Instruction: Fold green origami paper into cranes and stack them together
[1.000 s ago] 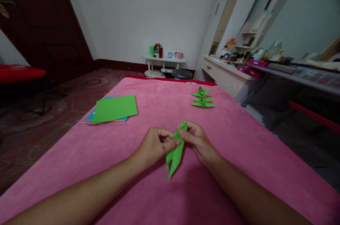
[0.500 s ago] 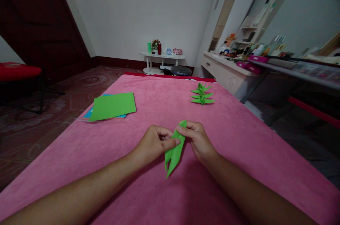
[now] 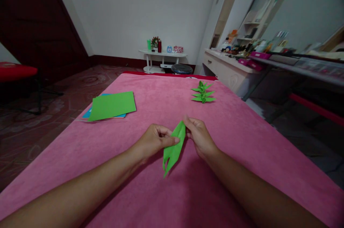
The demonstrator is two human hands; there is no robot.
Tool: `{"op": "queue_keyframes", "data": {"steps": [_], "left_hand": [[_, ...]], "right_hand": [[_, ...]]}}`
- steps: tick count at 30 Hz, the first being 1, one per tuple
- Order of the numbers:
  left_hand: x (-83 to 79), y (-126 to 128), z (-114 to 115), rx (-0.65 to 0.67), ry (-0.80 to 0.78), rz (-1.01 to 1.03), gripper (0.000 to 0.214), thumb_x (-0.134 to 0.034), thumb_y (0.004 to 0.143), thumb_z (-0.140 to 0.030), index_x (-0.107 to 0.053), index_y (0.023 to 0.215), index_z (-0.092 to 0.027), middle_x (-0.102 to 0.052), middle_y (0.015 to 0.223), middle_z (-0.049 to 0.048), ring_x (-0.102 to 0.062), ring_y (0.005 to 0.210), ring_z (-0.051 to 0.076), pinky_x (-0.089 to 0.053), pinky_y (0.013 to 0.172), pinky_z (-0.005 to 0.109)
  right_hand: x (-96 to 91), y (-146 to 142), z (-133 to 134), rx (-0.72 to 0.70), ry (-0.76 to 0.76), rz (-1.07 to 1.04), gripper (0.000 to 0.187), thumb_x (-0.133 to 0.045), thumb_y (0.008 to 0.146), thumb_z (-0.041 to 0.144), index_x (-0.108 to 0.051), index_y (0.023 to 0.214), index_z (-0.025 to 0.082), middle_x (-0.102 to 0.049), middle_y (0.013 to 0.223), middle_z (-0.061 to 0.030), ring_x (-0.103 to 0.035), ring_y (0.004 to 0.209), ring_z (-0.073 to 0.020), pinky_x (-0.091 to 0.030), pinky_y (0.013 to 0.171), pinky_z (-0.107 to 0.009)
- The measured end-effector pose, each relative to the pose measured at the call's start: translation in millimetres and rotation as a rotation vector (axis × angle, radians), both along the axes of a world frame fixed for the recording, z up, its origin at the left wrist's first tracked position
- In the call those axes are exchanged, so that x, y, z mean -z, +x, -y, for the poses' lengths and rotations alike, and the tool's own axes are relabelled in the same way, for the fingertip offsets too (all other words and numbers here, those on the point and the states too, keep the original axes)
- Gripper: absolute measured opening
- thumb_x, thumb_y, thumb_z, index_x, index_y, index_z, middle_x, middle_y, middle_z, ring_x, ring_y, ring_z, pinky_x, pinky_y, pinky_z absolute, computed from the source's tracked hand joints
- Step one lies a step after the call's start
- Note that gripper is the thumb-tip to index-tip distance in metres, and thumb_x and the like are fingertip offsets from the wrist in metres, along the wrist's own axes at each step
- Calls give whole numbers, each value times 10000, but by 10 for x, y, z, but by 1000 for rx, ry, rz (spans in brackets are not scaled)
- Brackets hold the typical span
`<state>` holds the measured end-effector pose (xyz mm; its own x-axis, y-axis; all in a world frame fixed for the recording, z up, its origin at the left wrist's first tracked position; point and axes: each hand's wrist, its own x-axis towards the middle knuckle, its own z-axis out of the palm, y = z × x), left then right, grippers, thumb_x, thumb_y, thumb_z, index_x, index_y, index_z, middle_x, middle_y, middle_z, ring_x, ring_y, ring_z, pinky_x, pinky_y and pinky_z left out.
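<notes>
My left hand [image 3: 156, 139] pinches a folded green paper [image 3: 174, 149] near its middle, thumb on top and the other fingers behind. The paper is a long, narrow diamond held aslant above the pink cloth, its lower end split into two points. At its upper tip is my right hand [image 3: 198, 134], fingers curled and the thumb at the paper's edge; the thumb tip is blurred. Farther off to the right lie several folded green paper pieces [image 3: 203, 93] with pointed ends, set in a row. A stack of flat paper sheets has a green sheet [image 3: 114, 106] on top.
A pink cloth [image 3: 150, 95] covers the surface before me. Beyond it stands a white table [image 3: 162, 54] with small items, and a dark round stool [image 3: 182, 68]. Right is a cluttered dressing table [image 3: 228, 65]; left, a red chair [image 3: 17, 70].
My right thumb has slid from the paper's face up to its upper tip. The paper has tilted slightly and shows more of its face. The whole view has shifted a little.
</notes>
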<state>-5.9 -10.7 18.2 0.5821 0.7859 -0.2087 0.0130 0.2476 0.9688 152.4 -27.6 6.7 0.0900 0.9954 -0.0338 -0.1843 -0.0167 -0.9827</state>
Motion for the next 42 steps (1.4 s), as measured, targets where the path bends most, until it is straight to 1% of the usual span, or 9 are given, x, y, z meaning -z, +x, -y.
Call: {"op": "queue_keyframes", "data": {"steps": [3, 7, 14, 19, 22, 29, 33, 37, 42], "left_hand": [[9, 9, -21, -91, -5, 44, 257, -787, 583, -340, -662, 564, -116, -594, 482, 4, -452, 400, 63, -327, 445, 200], [39, -3, -52, -190, 19, 71, 278, -789, 590, -346, -641, 556, -114, -558, 463, -17, -406, 392, 42, -268, 418, 185], [33, -37, -103, -69, -17, 60, 289, -822, 559, -333, -662, 642, -107, -619, 534, 9, -438, 412, 43, -271, 422, 180], [51, -30, -168, -263, 35, 168, 306, -834, 536, -321, -619, 599, -113, -596, 510, -14, -458, 418, 48, -318, 438, 181], [79, -37, -198, -331, 55, 207, 297, -823, 564, -314, -621, 640, -110, -616, 554, -7, -495, 449, 55, -357, 460, 180], [71, -64, -216, -290, -76, 248, 369, -831, 565, -294, -659, 834, -110, -694, 786, 61, -635, 620, 122, -495, 595, 239], [80, -54, -211, -370, -76, 320, 341, -826, 581, -297, -651, 812, -117, -698, 773, 51, -636, 624, 114, -503, 613, 233], [98, -52, -212, -418, -107, 377, 299, -817, 601, -271, -647, 799, -125, -691, 746, 23, -632, 631, 97, -510, 636, 214], [136, -66, -244, -450, -176, 385, 269, -792, 637, -221, -654, 847, -124, -693, 806, 37, -635, 637, 85, -499, 542, 148]], "right_hand": [[1, -7, 11, -113, -95, -5, 494, -546, 750, 649, -569, 684, 161, -533, 537, 20, -469, 435, -92, -384, 459, -225], [12, -12, 26, -174, -11, 50, 387, -726, 662, 502, -552, 655, 157, -537, 522, 33, -470, 447, -81, -357, 466, -204], [68, -53, 22, -97, 41, 39, 335, -703, 713, 432, -539, 605, 160, -516, 496, 39, -426, 435, -72, -311, 437, -199], [34, -123, 48, -208, -15, 25, 383, -647, 734, 537, -570, 714, 163, -576, 577, 16, -500, 486, -101, -386, 474, -222], [30, -125, 58, -289, -14, 58, 367, -709, 691, 488, -571, 656, 150, -583, 560, 10, -498, 477, -97, -387, 485, -226], [52, -104, 46, -106, 17, -30, 377, -634, 761, 513, -610, 655, 152, -558, 552, 7, -455, 470, -89, -344, 452, -211], [35, -112, 54, -156, -72, -171, 375, -618, 753, 536, -624, 733, 161, -580, 606, -11, -510, 500, -112, -423, 467, -228], [44, -98, 64, -190, -101, -147, 279, -659, 734, 435, -618, 739, 158, -578, 617, -8, -517, 507, -102, -436, 454, -209], [64, -73, 62, -193, -91, -137, 232, -641, 750, 383, -604, 795, 158, -615, 678, -24, -523, 502, -95, -422, 460, -208]]}}
